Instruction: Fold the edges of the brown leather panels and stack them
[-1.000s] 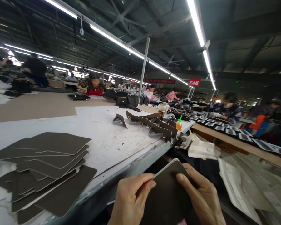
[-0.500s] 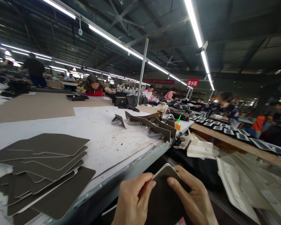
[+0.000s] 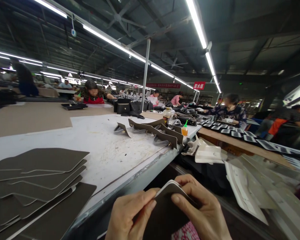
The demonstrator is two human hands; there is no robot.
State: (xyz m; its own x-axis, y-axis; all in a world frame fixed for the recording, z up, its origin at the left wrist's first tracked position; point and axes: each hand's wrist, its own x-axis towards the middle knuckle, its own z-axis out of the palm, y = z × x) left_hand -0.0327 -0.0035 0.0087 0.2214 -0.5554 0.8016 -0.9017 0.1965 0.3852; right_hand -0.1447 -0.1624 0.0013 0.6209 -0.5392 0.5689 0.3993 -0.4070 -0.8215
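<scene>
Dark leather panel [image 3: 165,213], pale-edged, is pinched at its top corner between left hand [image 3: 130,216] and right hand [image 3: 202,213] thumbs and fingers; beyond the fingertips, finished-looking panels [image 3: 40,173] already lie stacked on the table [image 3: 120,146], so this piece seems mid-work.

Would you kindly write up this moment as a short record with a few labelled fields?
Setting: long white worktable in a workshop, other people seated further along.
Left hand: left hand pinches the left edge of a dark brown rounded-corner leather panel.
Right hand: right hand grips the same panel, thumb on its face, fingers curled over the top edge.
Panel position: held below the table's front edge.
On table, left: fanned stack of matching dark brown panels.
On table, far: brown strap pieces with metal fittings; small orange glue bottle with green tip.
</scene>
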